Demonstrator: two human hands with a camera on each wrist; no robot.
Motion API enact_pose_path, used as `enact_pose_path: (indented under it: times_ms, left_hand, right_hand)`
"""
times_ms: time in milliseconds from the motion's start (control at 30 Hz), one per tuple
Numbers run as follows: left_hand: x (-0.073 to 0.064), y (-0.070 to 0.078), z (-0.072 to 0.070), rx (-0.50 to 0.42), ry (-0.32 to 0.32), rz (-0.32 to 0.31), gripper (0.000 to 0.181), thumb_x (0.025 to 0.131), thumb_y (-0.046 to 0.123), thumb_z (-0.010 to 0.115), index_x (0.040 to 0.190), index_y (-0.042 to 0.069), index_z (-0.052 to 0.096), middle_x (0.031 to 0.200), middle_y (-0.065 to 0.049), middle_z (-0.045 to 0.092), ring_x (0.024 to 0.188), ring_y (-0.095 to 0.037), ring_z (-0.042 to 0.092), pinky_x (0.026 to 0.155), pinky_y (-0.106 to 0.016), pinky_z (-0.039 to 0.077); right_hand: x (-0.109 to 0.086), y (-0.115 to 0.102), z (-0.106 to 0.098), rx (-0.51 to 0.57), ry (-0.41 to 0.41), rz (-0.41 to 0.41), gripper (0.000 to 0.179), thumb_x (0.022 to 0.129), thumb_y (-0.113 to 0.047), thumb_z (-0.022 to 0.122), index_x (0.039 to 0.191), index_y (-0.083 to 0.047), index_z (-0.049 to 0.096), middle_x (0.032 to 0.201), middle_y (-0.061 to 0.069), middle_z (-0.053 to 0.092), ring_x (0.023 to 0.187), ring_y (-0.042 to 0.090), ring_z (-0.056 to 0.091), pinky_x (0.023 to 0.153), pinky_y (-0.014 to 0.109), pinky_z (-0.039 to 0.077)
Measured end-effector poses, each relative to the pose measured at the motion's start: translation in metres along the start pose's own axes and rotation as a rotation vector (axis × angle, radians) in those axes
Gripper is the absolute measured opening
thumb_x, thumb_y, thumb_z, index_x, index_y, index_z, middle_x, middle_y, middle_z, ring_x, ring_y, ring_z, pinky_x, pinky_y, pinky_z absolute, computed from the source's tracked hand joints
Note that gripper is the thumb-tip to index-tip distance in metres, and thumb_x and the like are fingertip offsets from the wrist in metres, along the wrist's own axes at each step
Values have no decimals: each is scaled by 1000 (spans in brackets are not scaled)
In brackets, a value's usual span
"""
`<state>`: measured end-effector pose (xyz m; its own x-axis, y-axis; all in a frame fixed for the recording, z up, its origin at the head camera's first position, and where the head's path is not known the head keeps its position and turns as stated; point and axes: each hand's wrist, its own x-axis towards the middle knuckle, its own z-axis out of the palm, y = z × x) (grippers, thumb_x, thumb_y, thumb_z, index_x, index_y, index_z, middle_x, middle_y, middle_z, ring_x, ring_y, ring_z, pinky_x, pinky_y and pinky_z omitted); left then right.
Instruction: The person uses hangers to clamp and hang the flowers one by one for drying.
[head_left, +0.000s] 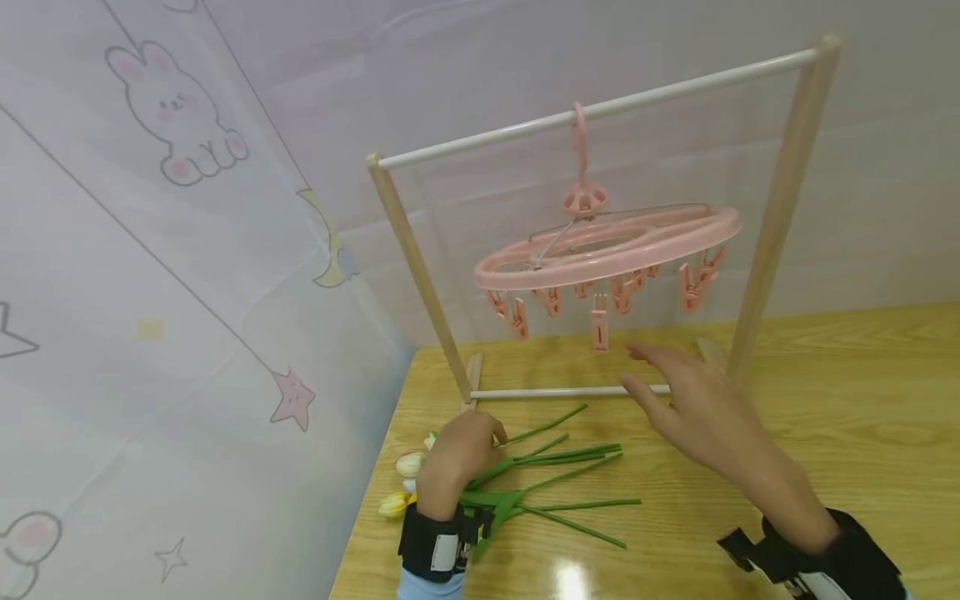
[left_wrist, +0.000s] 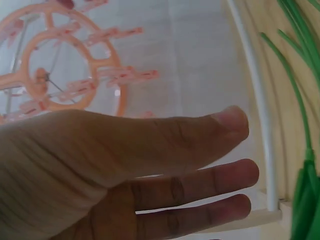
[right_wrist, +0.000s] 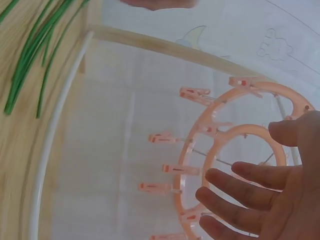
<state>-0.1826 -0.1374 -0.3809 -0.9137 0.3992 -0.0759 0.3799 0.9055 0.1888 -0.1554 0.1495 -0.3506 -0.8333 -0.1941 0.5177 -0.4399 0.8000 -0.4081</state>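
My left hand [head_left: 459, 454] hovers over a bunch of tulips [head_left: 573, 456] with green stems, white and yellow blooms showing left of the wrist. In the left wrist view its thumb and fingers reach out with nothing between them, the stems off to the right. Spread fingers mark my right hand [head_left: 708, 412], raised right of the rack's lower bar and holding nothing. Near its fingertips hangs a pink clothespin [head_left: 600, 327], one of several under a round pink drying hanger [head_left: 622, 260]. The hanger's hook [head_left: 580, 137] sits over the rack's white top bar [head_left: 690, 87].
The rack has wooden posts [head_left: 780, 208] on both sides and a white lower bar [head_left: 551, 393] close above the wood-grain table [head_left: 847, 400]. Behind it hangs a pale cloth backdrop [head_left: 300, 83] with cartoon drawings, meeting the table's left and back edges.
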Motion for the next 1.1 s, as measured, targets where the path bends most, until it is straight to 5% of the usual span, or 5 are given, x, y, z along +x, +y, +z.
enact_pose_path:
  times_ms: [233,400,633,900,1100]
  left_hand:
    - [19,-6,22,-2,-68,15,12,77,9,73,87,14,74,87,2,67,71,-12,59,60,-26,49]
    - [28,-4,36,55,-59,20,37,75,-2,65,51,17,44,53,6,28,52,-8,21,45,-22,21]
    - [26,0,46,134,-29,-6,32,81,3,68,54,16,57,53,7,42,51,-7,33,46,-22,31]
    - [22,3,47,155,-23,-3,54,82,1,65,56,19,21,58,5,7,55,-10,9,47,-25,12]
    - [21,4,44,114,-60,15,44,81,0,66,53,18,37,53,7,23,52,-8,16,46,-23,20]
  right_hand:
    - [14,-10,-1,114,74,25,49,94,-41,51,132,-10,50,115,10,63,89,25,61,56,37,49]
    - [22,-18,2,213,153,12,50,93,-36,55,133,-7,49,114,7,63,100,22,57,74,46,51]
    - [30,-30,7,303,248,-29,49,90,-28,61,133,-7,50,108,7,65,97,19,59,70,43,52]
    - [38,-37,10,368,401,-103,47,83,-12,69,126,1,55,102,8,66,92,14,60,68,26,52]
    - [42,-39,5,436,454,-140,52,77,0,72,127,-3,56,97,6,67,88,9,59,69,13,47]
